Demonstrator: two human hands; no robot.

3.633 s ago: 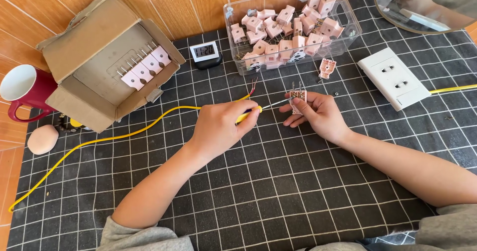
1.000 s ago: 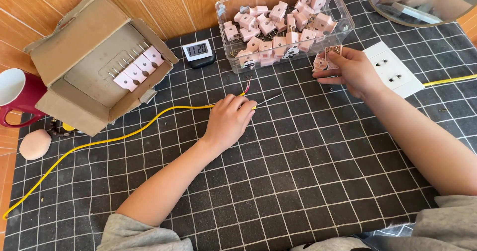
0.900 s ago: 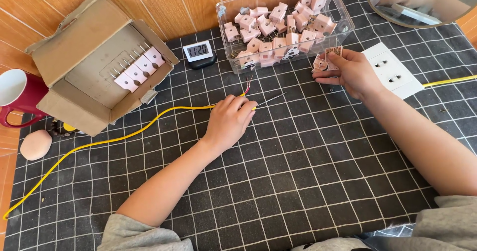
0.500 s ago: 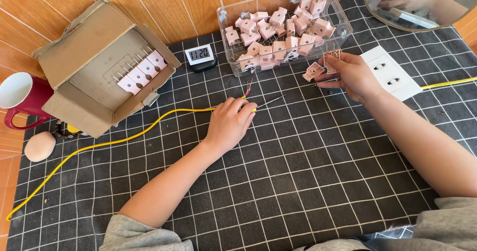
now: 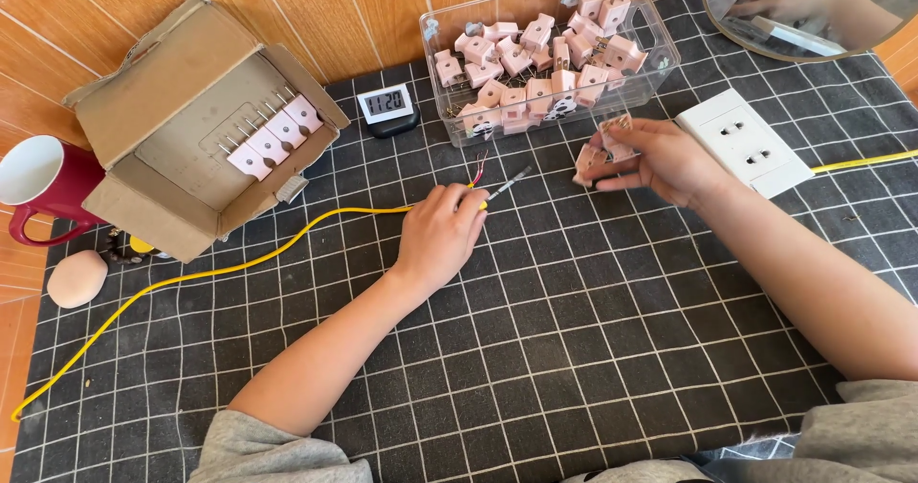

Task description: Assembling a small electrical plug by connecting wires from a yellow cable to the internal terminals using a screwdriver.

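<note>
The left hand [image 5: 440,234] rests on the yellow cable [image 5: 239,258], fingers closed over its end just in front of the clear bin of pink plugs [image 5: 550,57]. The right hand [image 5: 660,158] pinches a pink plug [image 5: 588,163] just before that bin, beside the white socket [image 5: 751,143].
</note>
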